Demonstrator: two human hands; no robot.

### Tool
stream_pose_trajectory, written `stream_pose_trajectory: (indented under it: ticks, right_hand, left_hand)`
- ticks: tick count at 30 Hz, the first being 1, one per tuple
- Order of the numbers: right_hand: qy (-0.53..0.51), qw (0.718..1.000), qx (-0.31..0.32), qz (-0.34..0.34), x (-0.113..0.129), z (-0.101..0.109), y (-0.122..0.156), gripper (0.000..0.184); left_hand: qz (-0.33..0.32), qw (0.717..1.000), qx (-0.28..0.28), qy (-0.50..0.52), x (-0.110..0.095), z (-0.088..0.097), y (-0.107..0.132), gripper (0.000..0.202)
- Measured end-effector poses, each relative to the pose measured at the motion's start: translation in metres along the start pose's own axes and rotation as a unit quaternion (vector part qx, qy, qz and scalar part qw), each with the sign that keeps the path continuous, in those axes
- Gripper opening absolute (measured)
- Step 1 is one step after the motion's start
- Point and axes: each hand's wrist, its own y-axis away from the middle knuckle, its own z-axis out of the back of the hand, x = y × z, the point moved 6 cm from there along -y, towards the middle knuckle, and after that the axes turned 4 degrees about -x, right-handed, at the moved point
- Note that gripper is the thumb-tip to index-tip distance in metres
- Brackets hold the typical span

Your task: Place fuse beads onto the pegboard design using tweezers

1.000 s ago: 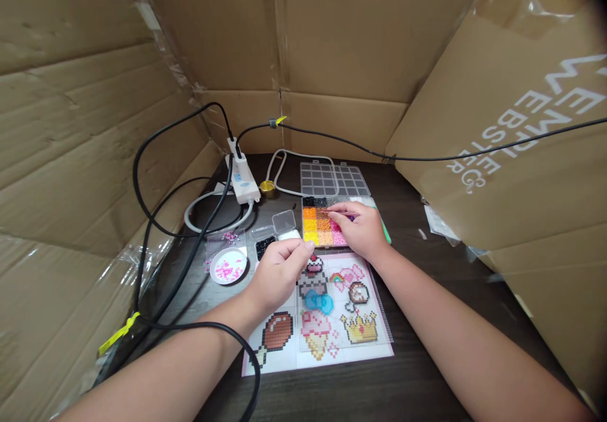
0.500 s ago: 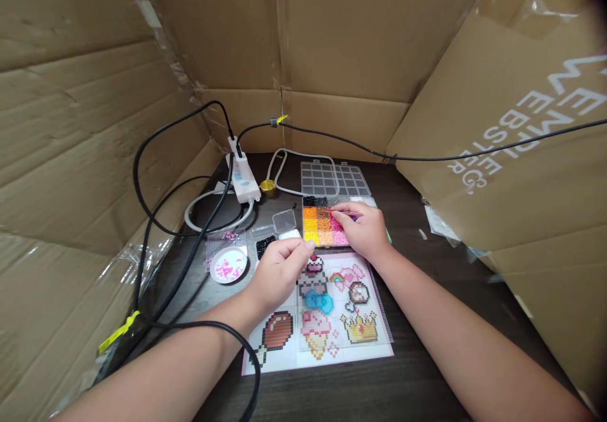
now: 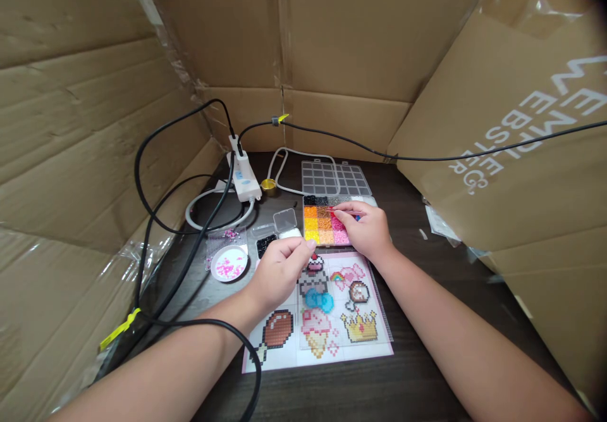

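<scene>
My right hand (image 3: 368,229) pinches thin pink tweezers (image 3: 349,212). Their tips are over the brown and red compartments of the bead box (image 3: 310,246), which holds small beads sorted by colour. My left hand (image 3: 279,267) is closed, thumb pressed to forefinger, above the upper left of the pattern sheet (image 3: 322,362); anything in that pinch is too small to make out. A clear pegboard (image 3: 379,321) covers part of the sheet, which shows pixel pictures of a crown, an ice cream, a bow and others. My right hand hides some of the box's compartments.
Left of my left hand are a white dish (image 3: 229,264) of pink beads, a small pegboard (image 3: 212,245) and a container of black beads (image 3: 265,245). A power strip (image 3: 246,181), black cables (image 3: 142,156) and a gold cup (image 3: 268,185) lie behind. Cardboard walls (image 3: 351,42) enclose the table.
My right hand and the tweezers have shifted very slightly to the right over the bead box. My left hand keeps its closed pose in nearly the same place.
</scene>
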Motion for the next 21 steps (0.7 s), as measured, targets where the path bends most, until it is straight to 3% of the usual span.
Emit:
stream_pose_trajectory:
  ticks: [21]
  right_hand:
    - [-0.008,0.999,0.017,-0.027,-0.0004,0.0056,-0.005,0.01]
  left_hand:
    - [0.016,1.0,0.004,0.018,-0.0037,-0.0045,0.0005,0.046]
